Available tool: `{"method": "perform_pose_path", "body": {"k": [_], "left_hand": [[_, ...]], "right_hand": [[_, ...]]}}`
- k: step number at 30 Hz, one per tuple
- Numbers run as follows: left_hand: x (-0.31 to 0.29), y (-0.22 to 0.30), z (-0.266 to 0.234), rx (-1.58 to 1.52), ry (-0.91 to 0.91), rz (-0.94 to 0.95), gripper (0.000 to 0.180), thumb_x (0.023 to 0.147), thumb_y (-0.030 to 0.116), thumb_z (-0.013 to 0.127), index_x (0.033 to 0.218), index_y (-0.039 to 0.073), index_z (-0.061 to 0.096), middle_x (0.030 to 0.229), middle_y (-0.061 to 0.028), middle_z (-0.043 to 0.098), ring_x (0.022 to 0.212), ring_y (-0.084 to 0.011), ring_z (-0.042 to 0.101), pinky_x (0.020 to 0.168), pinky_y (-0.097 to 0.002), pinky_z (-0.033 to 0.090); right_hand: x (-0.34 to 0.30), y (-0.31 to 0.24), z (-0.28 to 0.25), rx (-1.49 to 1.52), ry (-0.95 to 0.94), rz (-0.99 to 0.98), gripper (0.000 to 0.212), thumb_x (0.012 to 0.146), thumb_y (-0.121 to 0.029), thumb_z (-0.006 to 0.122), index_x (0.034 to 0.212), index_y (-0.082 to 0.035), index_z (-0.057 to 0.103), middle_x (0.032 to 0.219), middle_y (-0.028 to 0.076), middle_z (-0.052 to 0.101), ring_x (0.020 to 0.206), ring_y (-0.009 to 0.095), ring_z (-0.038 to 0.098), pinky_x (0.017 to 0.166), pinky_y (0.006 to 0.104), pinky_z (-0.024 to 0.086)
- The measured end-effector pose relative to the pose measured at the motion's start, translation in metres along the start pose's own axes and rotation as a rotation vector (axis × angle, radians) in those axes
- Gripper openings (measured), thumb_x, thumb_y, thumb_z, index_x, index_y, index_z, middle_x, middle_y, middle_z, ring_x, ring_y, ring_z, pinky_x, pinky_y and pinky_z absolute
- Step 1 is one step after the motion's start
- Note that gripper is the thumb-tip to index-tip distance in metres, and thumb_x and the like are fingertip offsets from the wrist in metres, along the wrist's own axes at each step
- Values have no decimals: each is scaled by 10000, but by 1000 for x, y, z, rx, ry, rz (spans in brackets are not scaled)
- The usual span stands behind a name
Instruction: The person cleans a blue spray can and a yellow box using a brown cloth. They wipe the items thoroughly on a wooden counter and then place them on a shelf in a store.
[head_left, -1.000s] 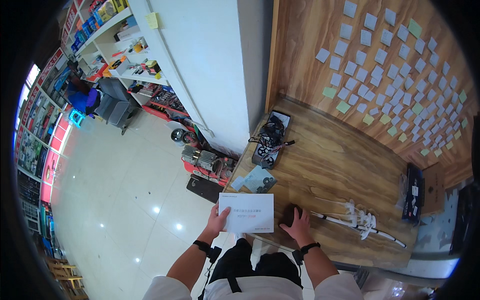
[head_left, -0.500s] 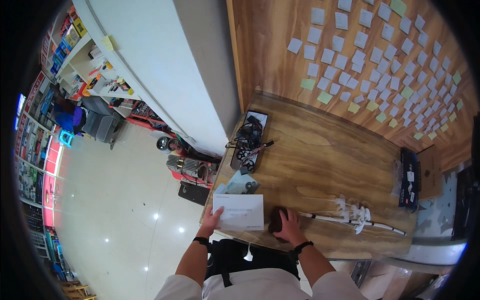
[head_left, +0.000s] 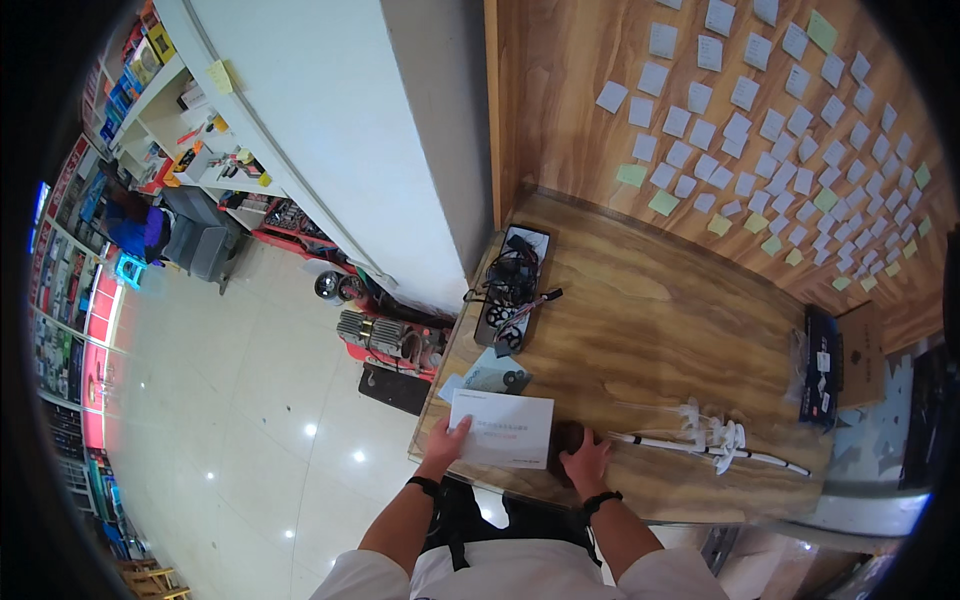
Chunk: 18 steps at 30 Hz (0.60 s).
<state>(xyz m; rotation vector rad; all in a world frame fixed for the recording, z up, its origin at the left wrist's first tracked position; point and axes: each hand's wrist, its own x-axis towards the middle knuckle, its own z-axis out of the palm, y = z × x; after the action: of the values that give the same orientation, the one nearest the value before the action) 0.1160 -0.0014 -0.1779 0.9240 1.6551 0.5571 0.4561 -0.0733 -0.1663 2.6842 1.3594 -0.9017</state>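
My left hand [head_left: 447, 440] grips the left edge of a flat white box or booklet [head_left: 502, 428] with printing on it. It lies at the front edge of the wooden table, overlapping some grey and pale blue printed cards [head_left: 497, 372]. Just right of it, my right hand [head_left: 587, 460] has its fingers round the right side of a small dark brown object [head_left: 564, 442], whose kind I cannot make out. The brown object borders the white piece's right edge. Right of that hand lies a thin black-and-white rod [head_left: 660, 443] with clear and white plastic pieces [head_left: 728, 440].
A tray of tangled black cables [head_left: 512, 285] stands at the table's back left, by the white pillar [head_left: 330, 120]. Dark blue and brown boxes [head_left: 860, 350] stand at the right end. Paper notes [head_left: 770, 160] cover the wooden wall. A grey motor-like machine [head_left: 385, 335] sits on the floor.
The view has shifted slightly, so the table appears farther right. The gap between the white piece and the brown object has closed. Both hands keep their holds.
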Motion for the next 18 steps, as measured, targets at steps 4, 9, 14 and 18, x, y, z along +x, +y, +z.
{"method": "perform_pose_path", "body": {"k": [4, 9, 14, 18], "left_hand": [[0, -22, 3, 266, 119, 260, 692, 1017, 539, 775, 1495, 52, 664, 1480, -296, 629, 1329, -449, 657, 1070, -543, 573], [-12, -37, -6, 415, 179, 517, 817, 1016, 528, 778, 1615, 45, 503, 1514, -302, 592, 1349, -508, 627, 1135, -559, 532], [-51, -2, -18, -552, -372, -541, 670, 1089, 464, 718, 1547, 25, 503, 1542, -210, 592, 1386, -415, 625, 1137, -546, 572], [-43, -49, -14, -893, -370, -512, 571, 1148, 432, 627, 1559, 54, 508, 1545, -173, 586, 1410, -369, 614, 1175, -537, 566]], "right_hand": [[22, 13, 7, 144, 50, -79, 864, 815, -322, 917, 1585, -129, 574, 1624, 355, 439, 1470, 549, 477, 1194, 588, 491], [-7, -43, -69, 474, 227, -388, 717, 795, -202, 852, 1479, -109, 659, 1506, 271, 554, 1359, 486, 587, 1140, 557, 536], [-45, -151, -103, 178, 67, -958, 635, 779, -182, 884, 1394, -217, 731, 1501, 176, 577, 1332, 441, 604, 1103, 513, 563], [-16, -206, -22, 81, 37, -1255, 606, 781, -217, 879, 1372, -231, 744, 1489, 160, 582, 1321, 417, 590, 1048, 547, 555]]}}
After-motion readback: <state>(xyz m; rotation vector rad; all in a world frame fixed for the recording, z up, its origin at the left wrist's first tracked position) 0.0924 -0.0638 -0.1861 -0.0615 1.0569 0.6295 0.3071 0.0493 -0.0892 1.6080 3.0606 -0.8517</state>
